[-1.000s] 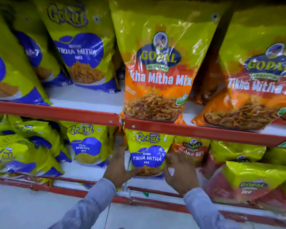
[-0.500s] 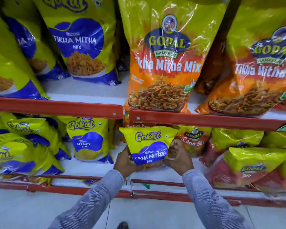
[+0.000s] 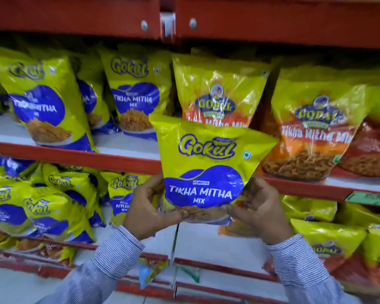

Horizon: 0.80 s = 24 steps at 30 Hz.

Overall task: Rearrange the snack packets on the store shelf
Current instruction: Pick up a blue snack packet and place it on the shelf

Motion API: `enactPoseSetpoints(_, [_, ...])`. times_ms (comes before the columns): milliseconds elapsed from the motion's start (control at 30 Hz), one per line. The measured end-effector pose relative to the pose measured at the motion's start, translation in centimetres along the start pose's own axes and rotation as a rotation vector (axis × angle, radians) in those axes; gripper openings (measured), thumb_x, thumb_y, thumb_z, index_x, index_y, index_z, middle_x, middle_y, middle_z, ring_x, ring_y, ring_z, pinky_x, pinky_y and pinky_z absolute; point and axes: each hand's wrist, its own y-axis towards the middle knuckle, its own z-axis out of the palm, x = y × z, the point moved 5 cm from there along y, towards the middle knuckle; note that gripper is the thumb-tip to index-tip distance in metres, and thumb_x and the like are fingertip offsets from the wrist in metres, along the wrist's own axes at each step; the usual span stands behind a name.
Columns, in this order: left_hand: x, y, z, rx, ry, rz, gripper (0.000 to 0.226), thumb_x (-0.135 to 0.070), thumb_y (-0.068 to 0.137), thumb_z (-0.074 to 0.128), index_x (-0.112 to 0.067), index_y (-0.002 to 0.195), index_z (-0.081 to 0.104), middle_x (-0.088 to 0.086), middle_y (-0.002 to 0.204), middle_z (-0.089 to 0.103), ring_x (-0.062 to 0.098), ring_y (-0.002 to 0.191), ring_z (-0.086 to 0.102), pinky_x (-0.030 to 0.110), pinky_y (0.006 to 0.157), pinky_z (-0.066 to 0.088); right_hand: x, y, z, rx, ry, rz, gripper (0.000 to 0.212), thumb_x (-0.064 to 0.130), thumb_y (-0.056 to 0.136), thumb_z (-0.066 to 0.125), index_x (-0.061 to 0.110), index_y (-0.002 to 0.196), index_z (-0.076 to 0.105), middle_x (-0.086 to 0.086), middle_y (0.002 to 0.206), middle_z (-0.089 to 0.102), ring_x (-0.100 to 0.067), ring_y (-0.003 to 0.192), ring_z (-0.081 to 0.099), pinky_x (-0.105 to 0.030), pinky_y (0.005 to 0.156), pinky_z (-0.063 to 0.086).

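A yellow and blue Gokul Tikha Mitha Mix packet point(image 3: 206, 163) is held upright in the air in front of the red shelf edge point(image 3: 110, 159). My left hand point(image 3: 149, 207) grips its lower left corner and my right hand point(image 3: 259, 209) grips its lower right corner. Behind it on the upper shelf stand larger Gokul Tikha Mitha packets point(image 3: 136, 95) on the left and orange Gopal Tikha Mitha Mix packets point(image 3: 219, 93) on the right. The held packet covers the lower part of one Gopal packet.
The lower shelf holds Gokul Nylon Sev packets point(image 3: 121, 194) on the left and yellow and red Gopal Sev packets point(image 3: 325, 242) on the right. A white gap point(image 3: 202, 242) of lower shelf shows beneath my hands. A red shelf front point(image 3: 75, 16) runs overhead.
Both hands lifted the Gokul Tikha Mitha Mix packet out of the lower shelf, up to the level of the upper shelf. The view tilted upward with it.
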Motion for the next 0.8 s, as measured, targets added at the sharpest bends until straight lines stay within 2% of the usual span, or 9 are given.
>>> enactPoseSetpoints(67, [-2.0, 1.2, -0.5, -0.018, -0.016, 0.037, 0.062, -0.018, 0.051, 0.083, -0.032, 0.110, 0.073, -0.019, 0.105, 0.080, -0.006, 0.093, 0.071, 0.014, 0.080, 0.056, 2.3, 1.1, -0.2, 0.013, 0.022, -0.047, 0.066, 0.011, 0.052, 0.090, 0.023, 0.112, 0.066, 0.003, 0.108, 0.077, -0.017, 0.096, 0.068, -0.039, 0.086, 0.056])
enactPoseSetpoints(167, [-3.4, 1.7, -1.3, -0.058, -0.041, 0.071, 0.060, -0.017, 0.049, 0.083, -0.019, 0.108, 0.073, -0.014, 0.103, 0.081, -0.002, 0.092, 0.071, 0.017, 0.081, 0.057, 4.3, 1.9, 0.2, 0.023, 0.043, -0.072, 0.069, 0.002, 0.051, 0.088, 0.018, 0.113, 0.064, 0.001, 0.107, 0.078, -0.018, 0.095, 0.068, -0.043, 0.086, 0.055])
enactPoseSetpoints(267, [-3.9, 1.8, -2.6, -0.095, -0.044, 0.086, 0.056, -0.018, 0.047, 0.084, -0.018, 0.103, 0.074, -0.014, 0.096, 0.082, -0.003, 0.087, 0.071, 0.017, 0.078, 0.057, 5.3, 2.5, 1.6, 0.030, 0.059, -0.086, 0.072, 0.004, 0.050, 0.090, 0.011, 0.116, 0.063, -0.014, 0.108, 0.077, -0.023, 0.096, 0.066, -0.051, 0.089, 0.052])
enactPoseSetpoints(333, [-4.2, 1.9, -4.2, -0.138, -0.045, 0.100, 0.053, -0.018, 0.046, 0.083, -0.022, 0.099, 0.078, -0.014, 0.090, 0.082, -0.004, 0.082, 0.070, 0.016, 0.074, 0.057, 6.0, 3.2, 3.2, 0.042, 0.050, -0.113, 0.072, 0.010, 0.050, 0.091, 0.010, 0.116, 0.063, -0.020, 0.109, 0.075, -0.024, 0.094, 0.065, -0.048, 0.086, 0.052])
enactPoseSetpoints(400, [-4.2, 2.3, -6.4, -0.183, -0.057, 0.097, 0.056, -0.019, 0.043, 0.080, -0.030, 0.098, 0.079, -0.014, 0.085, 0.082, -0.003, 0.076, 0.070, 0.016, 0.070, 0.058, 6.4, 4.2, 5.5, 0.060, 0.026, -0.140, 0.072, 0.014, 0.051, 0.093, 0.013, 0.117, 0.064, -0.015, 0.107, 0.077, -0.021, 0.091, 0.066, -0.041, 0.082, 0.055])
enactPoseSetpoints(467, [-4.0, 3.0, -8.9, -0.226, -0.066, 0.092, 0.052, -0.021, 0.041, 0.078, -0.020, 0.093, 0.078, -0.012, 0.082, 0.082, 0.000, 0.074, 0.069, 0.020, 0.067, 0.059, 6.8, 5.6, 8.2, 0.070, 0.027, -0.148, 0.066, 0.009, 0.055, 0.092, 0.016, 0.115, 0.066, -0.003, 0.103, 0.079, -0.014, 0.089, 0.067, -0.024, 0.077, 0.057])
enactPoseSetpoints(533, [-3.9, 4.1, -11.6, -0.262, -0.069, 0.080, 0.054, -0.021, 0.041, 0.077, -0.012, 0.094, 0.073, -0.008, 0.081, 0.081, 0.006, 0.075, 0.069, 0.024, 0.066, 0.059, 7.4, 7.3, 11.1, 0.093, 0.018, -0.178, 0.062, -0.001, 0.061, 0.089, 0.017, 0.115, 0.065, 0.004, 0.103, 0.079, -0.008, 0.091, 0.071, -0.017, 0.076, 0.056])
enactPoseSetpoints(700, [-3.4, 8.9, -16.3, -0.258, -0.030, 0.059, 0.054, -0.023, 0.040, 0.079, -0.012, 0.092, 0.071, -0.011, 0.074, 0.079, 0.003, 0.068, 0.066, 0.025, 0.061, 0.059, 8.5, 11.8, 15.9, 0.077, -0.061, -0.191, 0.065, 0.022, 0.059, 0.086, 0.027, 0.119, 0.062, 0.000, 0.111, 0.077, -0.024, 0.101, 0.073, -0.050, 0.090, 0.060])
enactPoseSetpoints(800, [-2.2, 11.7, -17.0, -0.236, -0.032, 0.027, 0.053, -0.026, 0.042, 0.080, -0.016, 0.093, 0.071, -0.013, 0.072, 0.079, -0.002, 0.064, 0.066, 0.021, 0.058, 0.059, 7.7, 13.9, 17.0, 0.023, -0.145, -0.141, 0.064, 0.032, 0.058, 0.083, 0.040, 0.117, 0.059, 0.015, 0.106, 0.074, -0.005, 0.097, 0.071, -0.038, 0.089, 0.060])
